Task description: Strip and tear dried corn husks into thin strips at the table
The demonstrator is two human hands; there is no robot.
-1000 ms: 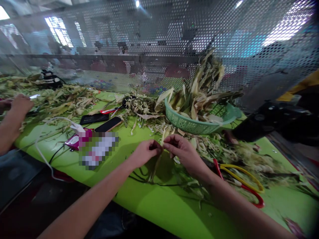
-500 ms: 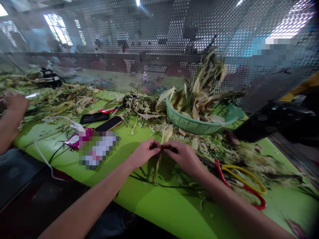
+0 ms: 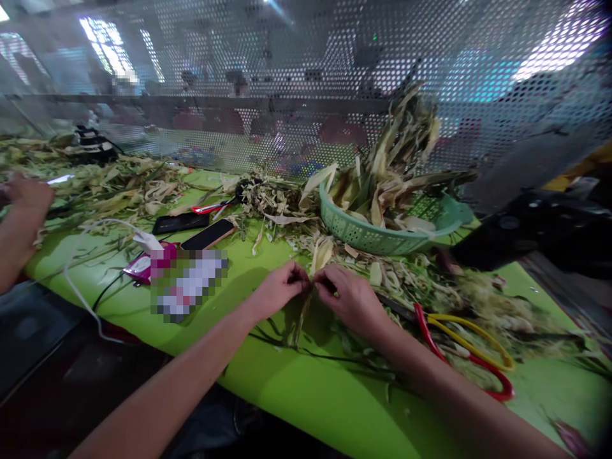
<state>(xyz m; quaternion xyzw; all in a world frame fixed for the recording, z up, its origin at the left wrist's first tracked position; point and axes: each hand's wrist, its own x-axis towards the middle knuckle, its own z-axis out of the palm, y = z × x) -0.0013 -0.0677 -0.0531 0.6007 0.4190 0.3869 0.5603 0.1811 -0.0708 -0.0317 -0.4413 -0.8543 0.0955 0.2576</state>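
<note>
Just in front of the pale-green perforated basket and slightly left of it, the left hand pinches a dried corn husk strip above the green worktop; the right hand has its fingertips at the same spot, though I cannot tell whether they are clamped on it. The basket bears dried husks, with red-and-yellow-handled scissors in front of it to the right and a smartphone to its left.

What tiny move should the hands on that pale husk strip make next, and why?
Perhaps slide the right hand down to the husk strip's lower tail while the left hand steadies it: both hands are near its middle, leaving that tail unheld.
</note>
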